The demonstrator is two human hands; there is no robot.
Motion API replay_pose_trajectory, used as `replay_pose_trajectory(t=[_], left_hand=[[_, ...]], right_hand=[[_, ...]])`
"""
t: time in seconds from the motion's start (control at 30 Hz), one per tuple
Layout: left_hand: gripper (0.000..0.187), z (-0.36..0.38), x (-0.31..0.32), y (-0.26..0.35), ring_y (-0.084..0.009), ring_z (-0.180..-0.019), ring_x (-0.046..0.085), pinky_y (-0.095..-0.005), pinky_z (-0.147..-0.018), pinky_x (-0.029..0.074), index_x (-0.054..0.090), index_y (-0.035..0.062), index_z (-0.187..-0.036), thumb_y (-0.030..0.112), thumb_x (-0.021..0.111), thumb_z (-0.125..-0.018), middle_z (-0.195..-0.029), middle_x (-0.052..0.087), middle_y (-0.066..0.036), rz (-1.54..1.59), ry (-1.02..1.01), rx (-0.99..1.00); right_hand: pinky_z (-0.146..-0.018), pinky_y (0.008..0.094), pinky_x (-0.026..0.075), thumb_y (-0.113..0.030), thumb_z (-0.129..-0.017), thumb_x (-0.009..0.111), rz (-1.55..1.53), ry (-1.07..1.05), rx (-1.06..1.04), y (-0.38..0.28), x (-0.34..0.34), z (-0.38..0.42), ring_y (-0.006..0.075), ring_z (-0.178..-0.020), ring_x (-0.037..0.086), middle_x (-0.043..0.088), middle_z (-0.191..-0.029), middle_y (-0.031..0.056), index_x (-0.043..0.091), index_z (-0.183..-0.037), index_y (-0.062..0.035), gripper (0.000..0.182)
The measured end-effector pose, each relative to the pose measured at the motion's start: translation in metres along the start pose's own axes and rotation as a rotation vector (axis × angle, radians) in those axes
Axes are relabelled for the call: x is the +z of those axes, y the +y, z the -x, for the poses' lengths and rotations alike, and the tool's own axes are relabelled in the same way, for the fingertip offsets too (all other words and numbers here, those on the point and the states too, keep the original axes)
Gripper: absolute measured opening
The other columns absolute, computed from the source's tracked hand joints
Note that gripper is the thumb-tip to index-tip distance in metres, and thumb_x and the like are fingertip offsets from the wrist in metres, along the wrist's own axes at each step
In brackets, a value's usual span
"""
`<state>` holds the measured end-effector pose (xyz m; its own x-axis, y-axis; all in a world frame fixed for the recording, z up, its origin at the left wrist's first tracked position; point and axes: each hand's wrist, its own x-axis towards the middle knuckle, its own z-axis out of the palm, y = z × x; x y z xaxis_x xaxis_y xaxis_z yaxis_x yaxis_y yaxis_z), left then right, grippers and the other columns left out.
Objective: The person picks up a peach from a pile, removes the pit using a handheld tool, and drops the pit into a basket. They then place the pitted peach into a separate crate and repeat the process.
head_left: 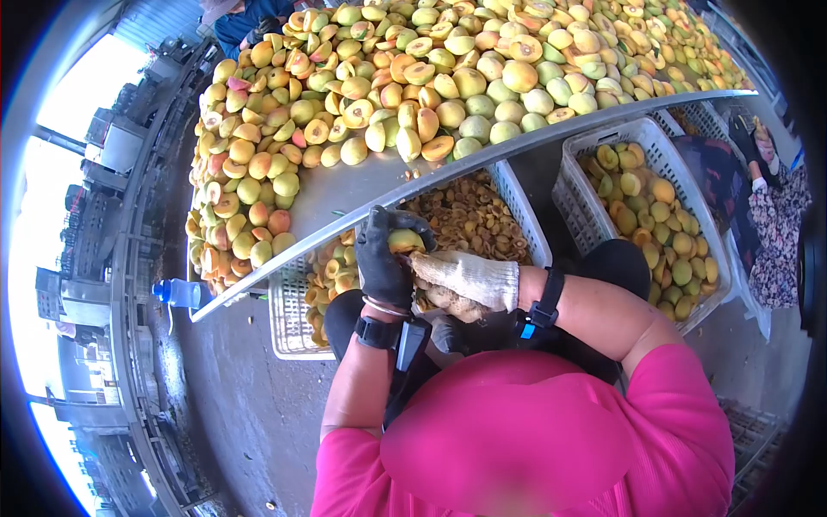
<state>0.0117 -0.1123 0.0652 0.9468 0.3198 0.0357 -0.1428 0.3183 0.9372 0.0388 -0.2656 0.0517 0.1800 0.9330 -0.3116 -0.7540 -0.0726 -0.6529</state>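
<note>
My left hand, in a dark glove, is closed around a yellow-green peach just below the table's metal edge. My right hand wears a whitish knit glove and is closed right against the peach. Its fingers are curled, and whatever they grip is hidden. Beneath both hands stand a crate of brown peach pits and a white crate with cut peaches in it. Beyond the rim, a large heap of whole and halved peaches covers much of the metal table.
A second crate full of peaches stands at my right, near a person in a patterned garment. Another person is at the far left of the heap. A blue-capped bottle sits by the table's left corner.
</note>
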Motion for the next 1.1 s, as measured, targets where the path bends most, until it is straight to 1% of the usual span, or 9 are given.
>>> replay_pose_trajectory(t=[0.13, 0.27, 0.4, 0.5, 0.77, 0.87, 0.97, 1.03, 1.1], left_hand=[[0.043, 0.002, 0.003, -0.001, -0.0234, -0.066, 0.064, -0.0345, -0.065, 0.053, 0.059, 0.0015, -0.087, 0.040, 0.048, -0.102, -0.077, 0.065, -0.012, 0.519, 0.113, -0.141], [0.044, -0.002, -0.008, -0.005, -0.0215, -0.068, 0.064, -0.0339, -0.067, 0.053, 0.062, 0.0017, -0.085, 0.041, 0.050, -0.101, -0.077, 0.067, -0.012, -0.222, -0.035, 0.107], [0.043, 0.004, -0.001, -0.003, -0.0199, -0.072, 0.065, -0.0333, -0.070, 0.054, 0.063, 0.0020, -0.088, 0.039, 0.046, -0.103, -0.081, 0.068, -0.012, -0.148, 0.155, 0.110], [0.039, 0.008, -0.004, -0.013, -0.0204, -0.079, 0.066, -0.0340, -0.074, 0.054, 0.062, 0.0024, -0.095, 0.036, 0.045, -0.104, -0.090, 0.068, -0.012, 0.269, 0.246, -0.023], [0.016, 0.004, -0.037, 0.018, -0.0218, -0.091, 0.066, -0.0333, -0.087, 0.052, 0.063, -0.0020, -0.104, 0.005, 0.050, -0.099, -0.099, 0.068, -0.012, -0.857, -0.499, 0.415], [0.011, 0.003, -0.039, -0.013, -0.0192, -0.085, 0.065, -0.0312, -0.079, 0.053, 0.060, -0.0018, -0.101, 0.004, 0.051, -0.097, -0.094, 0.067, -0.009, -0.369, -0.188, 0.251], [0.019, 0.010, -0.019, -0.012, -0.0164, -0.078, 0.064, -0.0291, -0.072, 0.052, 0.059, 0.0005, -0.096, 0.017, 0.050, -0.099, -0.087, 0.066, -0.006, -0.538, -0.008, 0.429], [0.018, 0.007, -0.028, -0.023, -0.0158, -0.076, 0.063, -0.0292, -0.071, 0.052, 0.059, 0.0004, -0.095, 0.017, 0.053, -0.097, -0.085, 0.066, -0.006, -0.301, -0.023, 0.281], [0.027, 0.000, -0.024, -0.023, -0.0184, -0.073, 0.064, -0.0310, -0.067, 0.054, 0.059, -0.0002, -0.086, 0.015, 0.042, -0.101, -0.082, 0.065, -0.009, -0.598, 0.066, 0.451]], right_hand=[[-0.037, 0.0222, 0.024, -0.053, -0.100, 0.049, 0.020, -0.011, 0.054, -0.008, -0.001, 0.004, 0.0042, -0.042, 0.031, 0.039, -0.061, -0.0091, 0.053, -0.085, -0.0171, 0.040], [-0.037, 0.0238, 0.024, -0.055, -0.100, 0.048, 0.328, 0.114, -0.038, -0.016, 0.007, 0.007, 0.0051, -0.041, 0.031, 0.039, -0.060, -0.0084, 0.054, -0.086, -0.0168, 0.041], [-0.037, 0.0252, 0.023, -0.057, -0.100, 0.046, 0.295, 0.123, 0.040, -0.006, 0.002, -0.003, 0.0053, -0.041, 0.031, 0.036, -0.057, -0.0085, 0.054, -0.088, -0.0186, 0.041], [-0.037, 0.0248, 0.024, -0.057, -0.100, 0.046, 0.201, 0.078, 0.058, 0.000, -0.005, -0.007, 0.0054, -0.041, 0.032, 0.037, -0.058, -0.0081, 0.054, -0.091, -0.0186, 0.040], [-0.038, 0.0243, 0.031, -0.052, -0.101, 0.048, 0.440, 0.118, -0.047, -0.015, 0.001, 0.003, 0.0054, -0.044, 0.037, 0.046, -0.064, -0.0077, 0.062, -0.102, -0.0139, 0.041], [-0.038, 0.0246, 0.033, -0.051, -0.101, 0.048, 0.336, 0.082, -0.023, -0.011, 0.001, -0.003, 0.0052, -0.045, 0.039, 0.048, -0.066, -0.0072, 0.061, -0.095, -0.0119, 0.042], [-0.037, 0.0245, 0.030, -0.053, -0.100, 0.049, 0.214, 0.073, 0.039, -0.006, 0.000, -0.006, 0.0051, -0.044, 0.038, 0.046, -0.064, -0.0069, 0.058, -0.090, -0.0138, 0.041], [-0.037, 0.0238, 0.028, -0.053, -0.100, 0.050, 0.193, 0.077, 0.063, -0.002, -0.002, -0.008, 0.0049, -0.043, 0.036, 0.045, -0.062, -0.0069, 0.056, -0.089, -0.0153, 0.040], [-0.036, 0.0228, 0.026, -0.054, -0.099, 0.051, 0.190, 0.076, 0.070, 0.000, -0.004, -0.008, 0.0047, -0.042, 0.035, 0.043, -0.061, -0.0068, 0.054, -0.089, -0.0165, 0.039]])
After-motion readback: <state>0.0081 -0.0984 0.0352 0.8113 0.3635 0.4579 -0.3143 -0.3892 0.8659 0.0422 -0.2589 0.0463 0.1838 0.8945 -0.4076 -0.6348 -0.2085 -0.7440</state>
